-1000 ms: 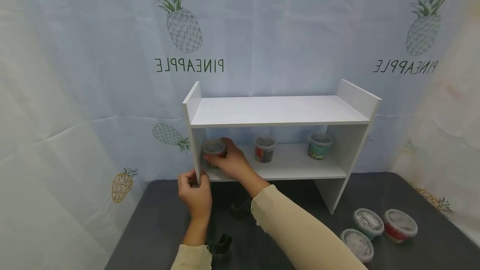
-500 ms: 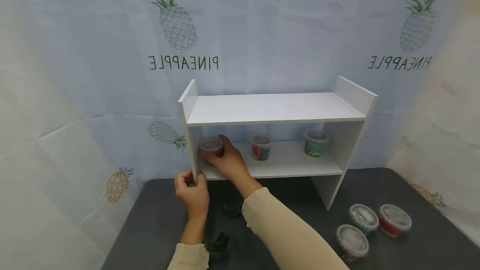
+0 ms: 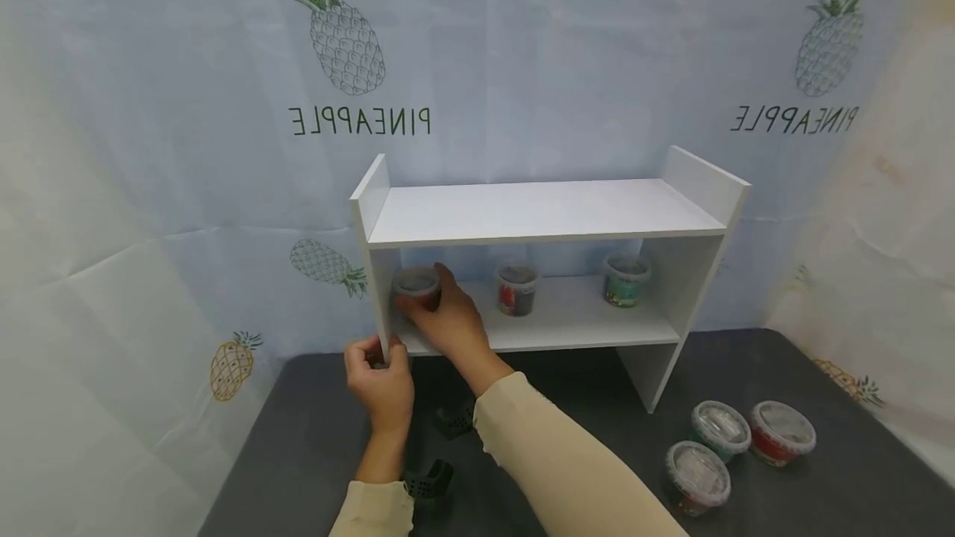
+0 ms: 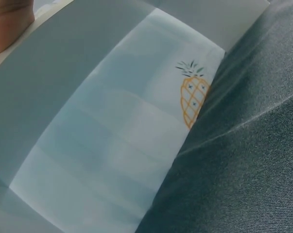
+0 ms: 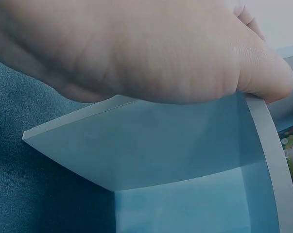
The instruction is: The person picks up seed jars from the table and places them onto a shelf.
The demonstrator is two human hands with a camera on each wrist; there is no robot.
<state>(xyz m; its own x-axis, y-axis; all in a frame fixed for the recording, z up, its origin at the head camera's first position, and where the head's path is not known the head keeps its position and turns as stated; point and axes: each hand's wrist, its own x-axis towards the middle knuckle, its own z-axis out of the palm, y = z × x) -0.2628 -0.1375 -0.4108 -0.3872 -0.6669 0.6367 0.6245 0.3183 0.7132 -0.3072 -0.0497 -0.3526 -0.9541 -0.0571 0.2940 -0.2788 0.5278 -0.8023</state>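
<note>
My right hand [image 3: 450, 320] curls its thumb and fingers around a small lidded tub [image 3: 416, 278] at the left end of the white shelf unit's lower board. The tub stands upright, close to the side panel, with its lower part partly behind the hand. My left hand [image 3: 380, 379] pinches the front edge of the white shelf unit [image 3: 376, 297] low on its left side panel. In the right wrist view the hand [image 5: 185, 48] covers the top, over the shelf's underside. Only part of a hand [image 4: 10, 24] shows in the left wrist view's corner.
On the same board stand a red-and-dark tub [image 3: 516, 290] and a green tub [image 3: 626, 280]. Several lidded tubs [image 3: 780, 433] sit on the dark table [image 3: 298, 437] at the right. A black strap piece [image 3: 431, 481] shows by the left wrist. A pineapple-print curtain [image 3: 552, 65] hangs behind.
The head view has shifted slightly, moving the scene a little left and up. Both hands keep their holds on the tub and the side panel.
</note>
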